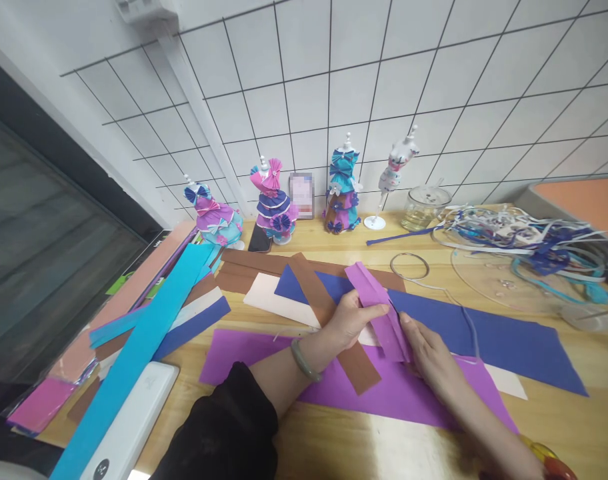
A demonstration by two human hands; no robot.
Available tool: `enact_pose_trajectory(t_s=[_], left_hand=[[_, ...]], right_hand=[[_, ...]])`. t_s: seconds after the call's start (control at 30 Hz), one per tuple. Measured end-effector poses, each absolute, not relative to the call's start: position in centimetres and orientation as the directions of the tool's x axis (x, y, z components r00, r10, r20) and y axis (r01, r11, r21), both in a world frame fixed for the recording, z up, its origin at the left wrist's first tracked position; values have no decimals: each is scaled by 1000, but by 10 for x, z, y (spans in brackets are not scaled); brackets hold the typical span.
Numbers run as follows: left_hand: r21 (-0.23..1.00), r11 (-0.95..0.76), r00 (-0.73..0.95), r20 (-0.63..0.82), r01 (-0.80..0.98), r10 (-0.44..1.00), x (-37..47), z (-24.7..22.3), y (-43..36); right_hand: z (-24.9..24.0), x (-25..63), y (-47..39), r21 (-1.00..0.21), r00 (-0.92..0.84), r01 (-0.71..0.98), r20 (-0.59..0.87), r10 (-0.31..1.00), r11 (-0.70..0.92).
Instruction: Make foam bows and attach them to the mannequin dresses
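Observation:
My left hand [351, 320], with a bangle on its wrist, grips a folded strip of purple crepe paper [371, 293], its thumb lying across the top. Close against the strip's right edge is my right hand [427, 347], its fingers closed. A thin dark sliver shows by its thumb; what this hand holds is mostly hidden. Under both hands lies a larger purple sheet [424, 400]. A brown strip [361, 370] crosses it beneath my left hand. A dark blue sheet [509, 333] and a cream strip [269, 300] lie just behind.
Three small dress forms in paper dresses [343, 193] and one bare form [397, 167] stand along the tiled wall. A glass jar [427, 203] and tangled paper scraps [519, 233] are at the right. A long turquoise strip [134, 360] overlies a white device [139, 420] at left.

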State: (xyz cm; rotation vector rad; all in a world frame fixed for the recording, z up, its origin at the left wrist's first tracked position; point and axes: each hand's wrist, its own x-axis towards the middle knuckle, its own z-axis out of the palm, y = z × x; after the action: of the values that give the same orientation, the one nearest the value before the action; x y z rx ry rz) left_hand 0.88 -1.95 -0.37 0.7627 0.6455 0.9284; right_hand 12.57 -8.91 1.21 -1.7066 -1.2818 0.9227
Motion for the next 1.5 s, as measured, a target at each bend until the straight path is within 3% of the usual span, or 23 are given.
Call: enact_pose_trajectory(t_s=[0.23, 0.73, 1.5], left_hand=[[787, 389, 406, -194, -479, 893, 8, 1, -17], [827, 358, 463, -137, -434, 876, 10, -5, -21], [772, 408, 434, -192, -486, 880, 9, 4, -18]], right_hand=[[12, 125, -91, -898, 183, 406, -102, 978, -169], [14, 124, -90, -938, 209, 288, -135, 969, -193], [8, 127, -90, -890, 197, 431, -70, 978, -151]])
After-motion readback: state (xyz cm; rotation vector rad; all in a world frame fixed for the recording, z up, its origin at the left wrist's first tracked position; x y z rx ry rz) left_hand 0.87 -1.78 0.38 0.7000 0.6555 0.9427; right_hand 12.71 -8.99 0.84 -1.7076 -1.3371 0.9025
